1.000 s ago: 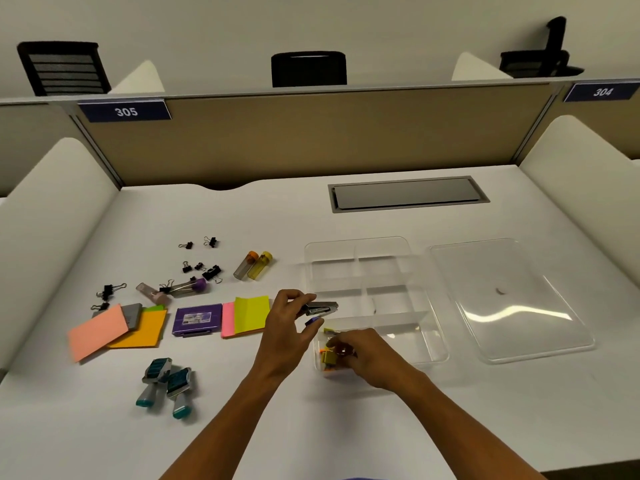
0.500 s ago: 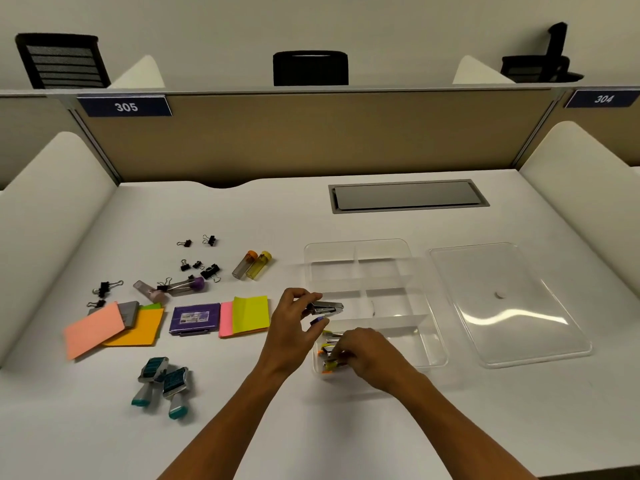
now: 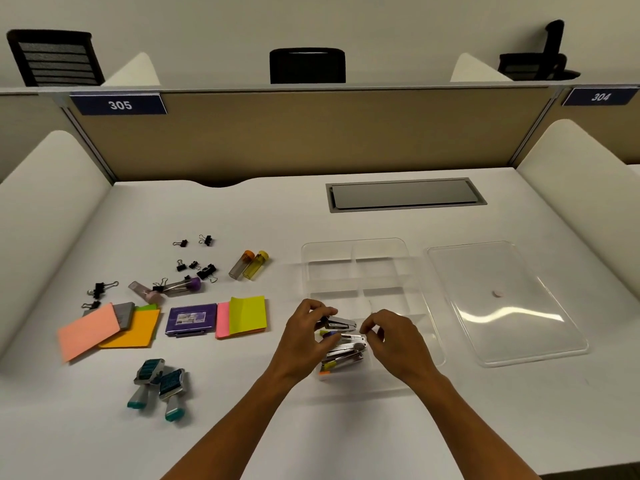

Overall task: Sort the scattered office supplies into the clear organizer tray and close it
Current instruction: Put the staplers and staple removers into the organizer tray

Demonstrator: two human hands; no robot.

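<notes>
left hand (image 3: 306,336) pinching a stapler (image 3: 341,322) lengthwise over the tray's (image 3: 429,327) near-left slot (right hand (image 3: 389,336) curled, can't tell if it's gripping anything)

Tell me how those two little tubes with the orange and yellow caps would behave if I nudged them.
The two tubes lie on their sides and look round, so they would probably roll on the smooth desk. They look like small clear plastic, so likely light and easy to send skidding. Lying side by side, a push on one would likely move both.

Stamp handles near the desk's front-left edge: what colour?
Teal tips on grey handles, best seen in the head view.
</notes>
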